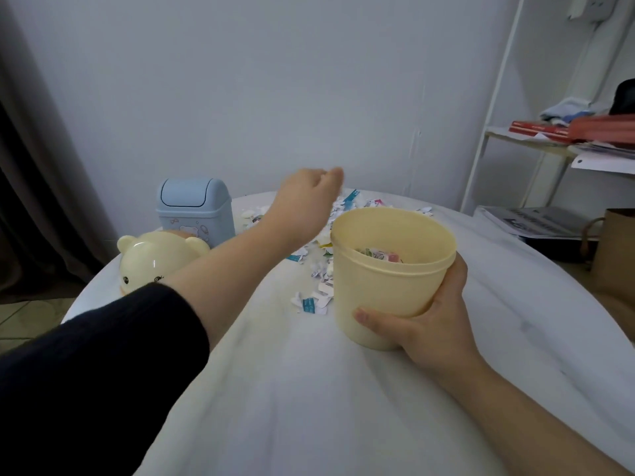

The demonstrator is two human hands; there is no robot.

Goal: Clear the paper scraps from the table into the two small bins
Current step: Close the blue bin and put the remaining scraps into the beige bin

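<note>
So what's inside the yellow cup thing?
A few coloured paper scraps lie inside the yellow bin. Its near wall hides the rest of the bottom, so how many cannot be told.

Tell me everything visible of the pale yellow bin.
The pale yellow bin is a round, smooth tub, plastic by its look, with a wider band at the rim. Its top is open; it is about upright over the white table. Some coloured paper scraps lie inside. The right hand grips its lower wall, thumb in front.
</note>
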